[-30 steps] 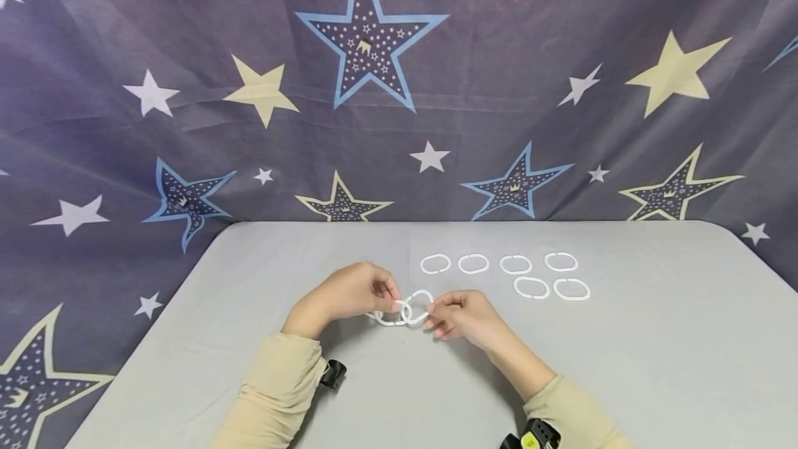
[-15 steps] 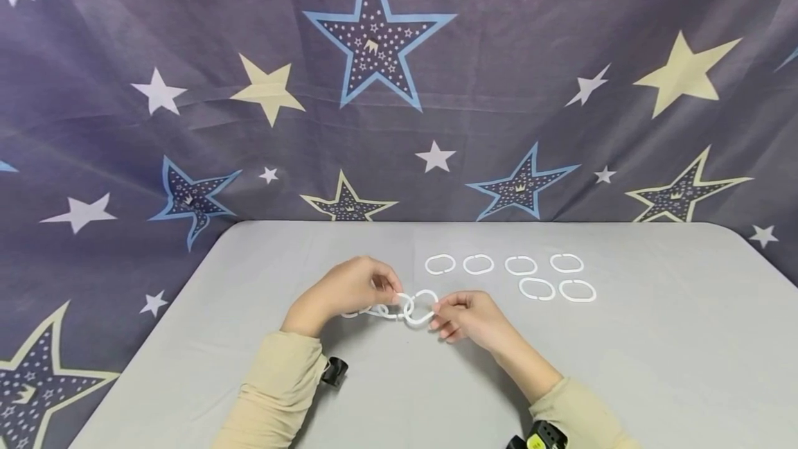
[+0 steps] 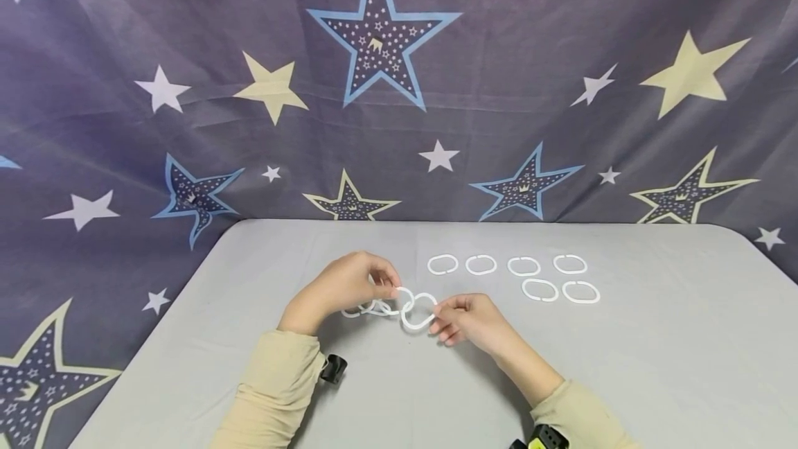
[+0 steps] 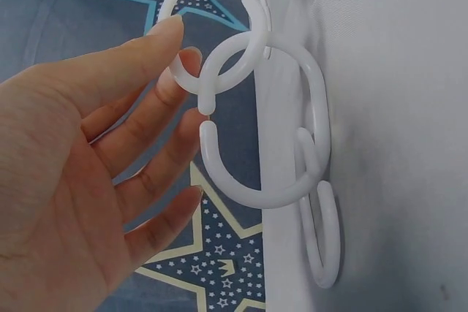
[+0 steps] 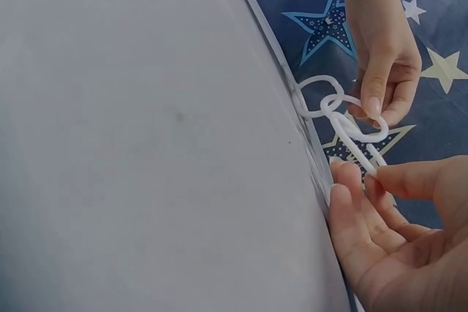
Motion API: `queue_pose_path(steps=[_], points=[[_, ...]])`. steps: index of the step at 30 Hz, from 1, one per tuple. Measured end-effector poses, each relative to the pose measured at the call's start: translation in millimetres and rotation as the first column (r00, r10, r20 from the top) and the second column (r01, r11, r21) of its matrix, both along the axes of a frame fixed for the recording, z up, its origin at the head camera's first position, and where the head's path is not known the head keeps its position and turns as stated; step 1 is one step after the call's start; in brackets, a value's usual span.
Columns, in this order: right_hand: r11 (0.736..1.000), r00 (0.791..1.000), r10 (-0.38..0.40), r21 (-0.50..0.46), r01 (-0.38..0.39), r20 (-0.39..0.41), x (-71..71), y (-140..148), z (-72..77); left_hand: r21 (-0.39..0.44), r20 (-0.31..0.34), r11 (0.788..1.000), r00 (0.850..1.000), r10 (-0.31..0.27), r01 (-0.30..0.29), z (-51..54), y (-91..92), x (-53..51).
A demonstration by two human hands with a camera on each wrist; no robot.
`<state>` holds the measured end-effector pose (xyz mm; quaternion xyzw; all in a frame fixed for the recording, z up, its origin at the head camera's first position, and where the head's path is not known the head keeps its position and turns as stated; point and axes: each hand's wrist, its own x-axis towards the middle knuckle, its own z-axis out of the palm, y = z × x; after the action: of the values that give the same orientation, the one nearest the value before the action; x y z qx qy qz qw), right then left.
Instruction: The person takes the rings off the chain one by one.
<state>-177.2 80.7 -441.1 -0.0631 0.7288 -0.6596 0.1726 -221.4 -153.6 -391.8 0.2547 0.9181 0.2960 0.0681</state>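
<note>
My left hand (image 3: pixel 346 286) pinches a white oval plastic chain link (image 4: pixel 259 27) between thumb and index finger, just above the table. Other joined links (image 3: pixel 379 308) trail from it below and behind that hand, partly hidden. Hooked through the pinched link is another white link (image 3: pixel 416 328). Its right side is held between the thumb and fingertips of my right hand (image 3: pixel 470 322). In the left wrist view, one joined link (image 4: pixel 322 100) shows a small gap in its side, and a further link (image 4: pixel 330 246) hangs from it. The right wrist view shows both hands at the linked pieces.
Several loose white links (image 3: pixel 524 267) lie in two rows on the grey table (image 3: pixel 654 352), behind and right of my right hand. A dark curtain with stars (image 3: pixel 486 75) hangs behind the table's far edge. Black devices (image 3: pixel 333 369) sit at both wrists.
My left hand has risen slightly with its link, and more of the trailing chain shows beneath it. The right hand keeps its hold. The head view has shifted slightly.
</note>
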Motion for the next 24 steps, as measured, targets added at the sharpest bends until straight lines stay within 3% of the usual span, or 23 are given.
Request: queue_pose_path(steps=[16,24], points=[[0.998,0.999,0.037,0.051,-0.038,0.008,5.0,-7.1,-0.4,-0.024,-0.006,0.999,0.999,0.035,-0.035,2.8,0.7,1.1],[0.997,0.995,0.077,0.006,-0.078,0.057,3.2,-6.5,-0.2,-0.034,-0.008,0.998,0.999,0.048,-0.048,3.0,0.2,0.7]])
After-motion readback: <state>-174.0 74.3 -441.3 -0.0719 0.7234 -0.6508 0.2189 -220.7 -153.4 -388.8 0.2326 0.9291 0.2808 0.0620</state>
